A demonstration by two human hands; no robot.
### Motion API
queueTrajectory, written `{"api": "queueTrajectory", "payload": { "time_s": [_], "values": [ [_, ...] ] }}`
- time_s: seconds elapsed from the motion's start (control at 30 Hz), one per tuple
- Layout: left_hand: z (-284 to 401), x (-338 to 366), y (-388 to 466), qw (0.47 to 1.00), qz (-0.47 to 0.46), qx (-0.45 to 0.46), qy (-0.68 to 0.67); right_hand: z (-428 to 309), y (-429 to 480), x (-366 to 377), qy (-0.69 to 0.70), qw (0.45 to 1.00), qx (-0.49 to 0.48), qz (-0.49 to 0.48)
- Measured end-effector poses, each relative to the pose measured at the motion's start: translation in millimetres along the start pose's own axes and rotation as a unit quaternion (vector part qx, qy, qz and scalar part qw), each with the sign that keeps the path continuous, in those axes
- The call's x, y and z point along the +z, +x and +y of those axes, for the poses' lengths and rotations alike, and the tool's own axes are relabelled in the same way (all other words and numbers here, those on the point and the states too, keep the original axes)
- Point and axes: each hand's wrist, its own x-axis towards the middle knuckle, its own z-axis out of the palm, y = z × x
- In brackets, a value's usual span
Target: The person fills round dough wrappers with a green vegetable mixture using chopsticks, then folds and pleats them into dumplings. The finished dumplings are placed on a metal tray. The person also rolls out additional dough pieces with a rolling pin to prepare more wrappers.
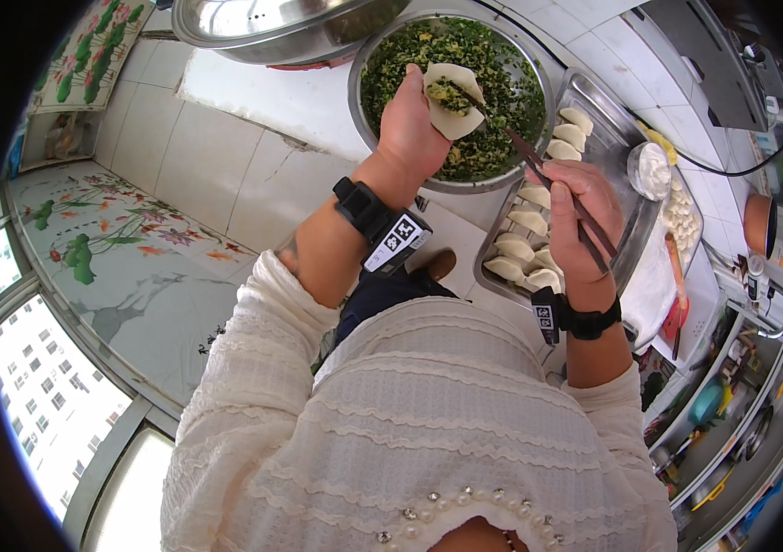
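Observation:
My left hand (410, 127) holds a round dumpling wrapper (452, 124) above a steel bowl. A small mound of green and yellow filling (449, 96) lies on the wrapper. My right hand (583, 214) grips dark wooden chopsticks (588, 224), whose tips reach the wrapper's filling. The wide steel bowl (357, 114) holds chopped green filling with yellow bits (432, 38). Right of the bowl, a metal tray (486, 265) carries several folded dumplings (527, 219) in rows, partly hidden behind my right hand.
A glass bowl of white flour (652, 171) stands on the tray's right side. Beyond it are small dough pieces (682, 214), a wooden rolling pin (677, 265) and a floured white surface (650, 290). A large steel pan (260, 41) stands left of the filling bowl. Shelves with kitchenware (736, 414) are at the right.

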Motion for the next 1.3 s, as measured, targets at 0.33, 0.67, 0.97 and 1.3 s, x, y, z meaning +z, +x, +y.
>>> {"api": "queueTrajectory", "payload": {
  "time_s": [0.33,0.67,0.97,1.3],
  "values": [
    [-1.8,3.3,0.6,1.0,-0.003,-0.02,-0.011,13.7,-10.8,6.7,0.391,0.864,0.233,0.216],
    [1.6,1.0,-0.7,0.999,-0.021,-0.01,-0.031,46.9,-31.5,2.1,0.441,0.826,0.291,0.199],
    [31.1,-19.0,-2.4,0.997,-0.009,0.077,0.0,65.9,-21.2,-18.6,0.18,0.903,0.337,0.199],
    [44.6,-20.9,-5.4,0.995,0.008,0.097,0.001,85.2,-33.8,28.5,0.402,0.787,0.444,0.146]
  ]
}}
